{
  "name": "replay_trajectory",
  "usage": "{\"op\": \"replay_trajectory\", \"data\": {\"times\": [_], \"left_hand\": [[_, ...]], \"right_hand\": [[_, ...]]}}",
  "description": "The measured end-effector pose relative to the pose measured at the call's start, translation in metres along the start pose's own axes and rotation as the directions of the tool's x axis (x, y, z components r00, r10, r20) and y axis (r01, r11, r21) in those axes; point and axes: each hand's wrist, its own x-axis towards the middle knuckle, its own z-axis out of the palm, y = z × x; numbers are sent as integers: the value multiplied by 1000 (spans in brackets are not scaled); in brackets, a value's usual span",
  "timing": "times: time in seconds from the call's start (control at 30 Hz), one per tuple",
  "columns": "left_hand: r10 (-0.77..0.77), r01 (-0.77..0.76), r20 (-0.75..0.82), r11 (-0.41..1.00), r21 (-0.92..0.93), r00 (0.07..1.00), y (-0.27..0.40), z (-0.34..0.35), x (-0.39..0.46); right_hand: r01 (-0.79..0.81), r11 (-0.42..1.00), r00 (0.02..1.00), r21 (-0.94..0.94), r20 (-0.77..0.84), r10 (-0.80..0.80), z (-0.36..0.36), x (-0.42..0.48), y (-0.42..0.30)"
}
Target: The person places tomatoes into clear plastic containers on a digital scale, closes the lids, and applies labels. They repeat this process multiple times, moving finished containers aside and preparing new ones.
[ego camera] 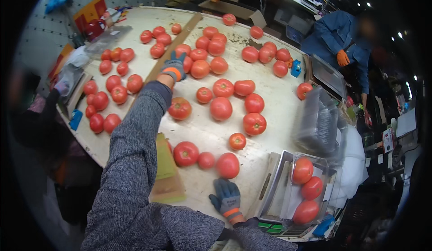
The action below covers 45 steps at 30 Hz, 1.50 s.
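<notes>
My left hand [174, 67], in a grey-blue work glove with an orange cuff, reaches far across the table by the wooden divider strip [173, 45]. Its fingers rest on or against a tomato [182, 49]; whether they grip it I cannot tell. Near the front edge, my right hand [226, 196], in a like glove, lies palm down on the table with fingers spread, just below a large tomato [227, 165]. Many red tomatoes lie loose on both sides of the strip. At the right, a clear plastic tray [293, 190] holds three tomatoes on a metal scale pan [275, 197].
Stacked clear plastic containers [315, 122] stand at the right edge, beside a white bag [351, 163]. A yellow-green cardboard piece [167, 173] lies near my left forearm. Co-workers stand at the far side, right [337, 42] and left. Blue tape dispensers [296, 68] sit at the rim.
</notes>
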Motion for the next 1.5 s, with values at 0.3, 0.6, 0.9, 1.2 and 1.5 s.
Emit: {"op": "replay_trajectory", "data": {"times": [0.3, 0.6, 0.9, 1.2, 1.5], "left_hand": [[42, -57, -169, 995, -85, 985, -47, 119, 132], [-66, -30, -157, 841, -540, 985, -44, 54, 95], [638, -481, -302, 123, -868, 709, 139, -138, -180], [918, -675, -249, 27, -738, 309, 182, -87, -394], [893, -800, -266, 152, -580, 362, 230, -26, -444]], "right_hand": [[-97, 991, 995, 88, -17, 99, 3, -3, 5], [-114, 993, 993, 28, -4, 114, 8, -12, 3], [-215, 932, 976, 293, 83, 199, -3, -14, 10], [280, -336, 904, 899, -129, 408, -176, -49, -58], [127, -237, 892, 963, -7, 451, -198, -120, -46]]}}
